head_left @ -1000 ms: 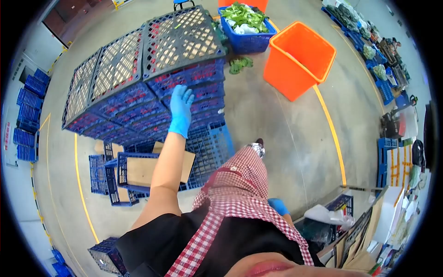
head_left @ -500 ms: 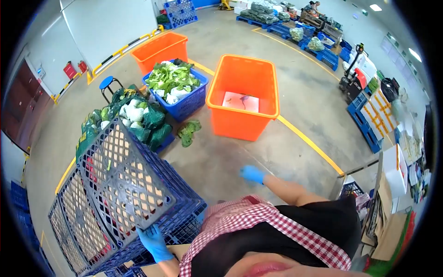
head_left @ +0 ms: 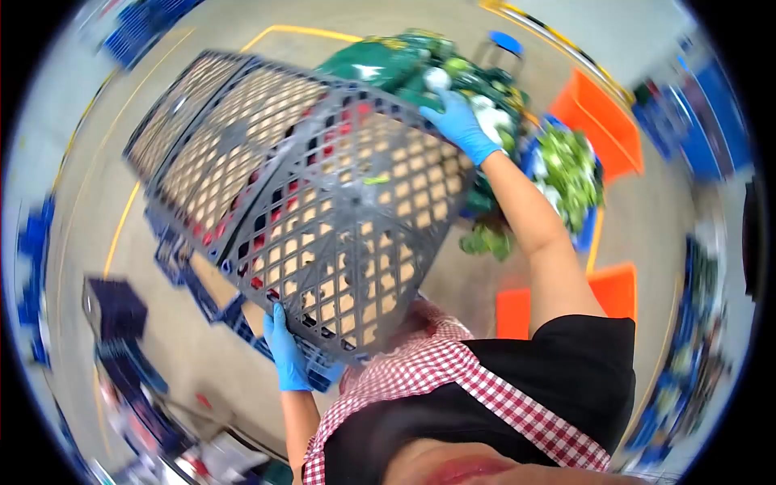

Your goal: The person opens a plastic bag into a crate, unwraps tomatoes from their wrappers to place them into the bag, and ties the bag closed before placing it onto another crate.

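Dark plastic lattice lids (head_left: 356,202) top the stacked blue crates, with tan pieces and red showing through the holes. My left hand (head_left: 284,352), in a blue glove, is at the near left edge of the closest lid, its fingers against the rim and partly hidden. Across the same lid, my right hand (head_left: 462,128), gloved too, reaches over the far right corner with thumb and fingers apart. A bit of green leaf (head_left: 376,179) lies on the lid. Whether either hand grips the rim is unclear.
Green bags (head_left: 376,63) of vegetables lie behind the stack. To the right are a blue crate of leafy greens (head_left: 566,170) and orange bins (head_left: 598,121). Blue crates with cardboard (head_left: 214,283) stand low at left. A loose leafy vegetable (head_left: 487,241) is on the floor.
The view has swung round toward the stack, which now fills the middle. My right hand has moved from over the floor to the lid's far corner. My left hand remains at the lid's edge.
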Tool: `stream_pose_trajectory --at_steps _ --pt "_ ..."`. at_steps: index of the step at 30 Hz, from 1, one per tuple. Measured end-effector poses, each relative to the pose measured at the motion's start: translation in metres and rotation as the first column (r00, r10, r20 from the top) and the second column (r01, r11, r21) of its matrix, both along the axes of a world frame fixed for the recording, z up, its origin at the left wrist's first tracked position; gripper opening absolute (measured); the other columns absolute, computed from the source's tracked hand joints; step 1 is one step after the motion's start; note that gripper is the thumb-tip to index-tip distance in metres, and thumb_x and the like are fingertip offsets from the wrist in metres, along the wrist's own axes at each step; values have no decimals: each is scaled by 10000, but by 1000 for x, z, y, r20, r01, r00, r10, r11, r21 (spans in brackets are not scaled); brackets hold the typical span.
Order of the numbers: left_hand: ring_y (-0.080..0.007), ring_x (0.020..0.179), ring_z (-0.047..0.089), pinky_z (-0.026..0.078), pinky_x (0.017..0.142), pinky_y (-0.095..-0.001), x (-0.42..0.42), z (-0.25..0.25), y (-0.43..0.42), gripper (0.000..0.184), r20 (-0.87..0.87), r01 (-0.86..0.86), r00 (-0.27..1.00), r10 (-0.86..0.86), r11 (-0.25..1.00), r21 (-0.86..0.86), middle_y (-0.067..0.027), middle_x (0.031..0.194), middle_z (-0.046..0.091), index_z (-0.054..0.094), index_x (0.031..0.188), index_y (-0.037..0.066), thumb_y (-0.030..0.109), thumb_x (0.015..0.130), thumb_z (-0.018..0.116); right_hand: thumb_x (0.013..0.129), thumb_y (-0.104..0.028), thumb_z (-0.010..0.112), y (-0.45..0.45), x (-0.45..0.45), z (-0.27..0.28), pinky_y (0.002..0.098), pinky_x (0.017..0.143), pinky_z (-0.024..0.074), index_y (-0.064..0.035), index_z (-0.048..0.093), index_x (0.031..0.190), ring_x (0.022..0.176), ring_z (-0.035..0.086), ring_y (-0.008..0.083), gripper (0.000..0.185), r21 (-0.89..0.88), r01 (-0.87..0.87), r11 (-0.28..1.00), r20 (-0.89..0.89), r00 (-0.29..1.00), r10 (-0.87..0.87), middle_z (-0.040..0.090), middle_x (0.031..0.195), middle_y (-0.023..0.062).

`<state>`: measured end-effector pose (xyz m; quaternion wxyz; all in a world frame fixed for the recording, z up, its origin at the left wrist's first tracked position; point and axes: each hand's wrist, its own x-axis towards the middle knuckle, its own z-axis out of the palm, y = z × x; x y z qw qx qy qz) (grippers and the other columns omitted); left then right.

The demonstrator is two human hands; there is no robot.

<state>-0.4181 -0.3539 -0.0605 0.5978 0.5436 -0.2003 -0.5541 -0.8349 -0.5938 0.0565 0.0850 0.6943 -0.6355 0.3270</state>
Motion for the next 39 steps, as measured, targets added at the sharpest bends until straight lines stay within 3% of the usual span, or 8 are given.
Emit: stream_pose_trajectory --at_steps 3,4,11,18,21,23,28,39 --pt "-108 745 571 461 625 -239 -12 -8 -1 267 44 -144 989 143 989 24 -16 905 613 572 1049 44 262 896 557 780 -581 540 -52 8 17 390 840 439 16 613 1051 941 583 368 660 648 -240 723 252 963 94 602 1057 245" --pt "-104 735 568 457 620 -230 -16 -6 -1 267 59 -191 980 188 980 53 -15 888 614 578 1039 41 265 893 561 768 -613 520 -103 -14 -22 397 797 447 18 654 949 873 604 361 669 694 -199 692 132 980 150 632 961 239" --pt "-142 849 571 447 756 -277 -41 8 -7 439 385 -335 886 259 931 145 -88 996 631 595 1083 -33 359 894 536 739 -500 555 -121 -6 -25 426 701 458 48 648 846 766 617 376 566 644 -193 740 18 971 238 629 805 251" --pt "-264 763 627 460 699 -358 -34 -7 0 570 519 -360 822 235 920 155 -166 806 650 641 939 -3 543 828 518 800 -368 549 -182 -57 -87 439 679 447 68 616 843 713 593 301 444 447 -450 773 7 866 500 620 769 250" --pt "-282 757 632 462 693 -362 -37 20 7 632 560 -358 810 172 902 240 -163 822 660 655 942 -8 590 809 500 779 -238 561 -130 -19 -6 323 590 405 43 651 813 629 493 133 296 548 -500 670 351 865 359 614 698 56" --pt "-320 779 629 459 698 -381 -35 1 7 683 535 -356 825 183 903 241 -182 841 654 654 934 -6 637 789 475 771 -185 544 -119 -8 26 296 527 379 39 635 705 559 456 117 250 553 -420 720 197 905 377 570 614 29" --pt "-267 728 619 447 672 -364 -25 18 23 624 480 -369 849 221 898 240 -141 803 653 679 895 44 633 766 520 761 -138 526 -101 11 41 305 478 326 50 569 707 524 408 114 200 446 -501 742 578 794 189 498 597 29" --pt "-218 687 619 451 629 -333 -56 55 55 566 537 -527 768 349 821 219 -87 692 628 679 836 105 636 789 491 767 -134 521 -149 31 -1 299 473 313 37 559 691 511 398 111 191 498 -590 636 541 784 304 486 587 22"
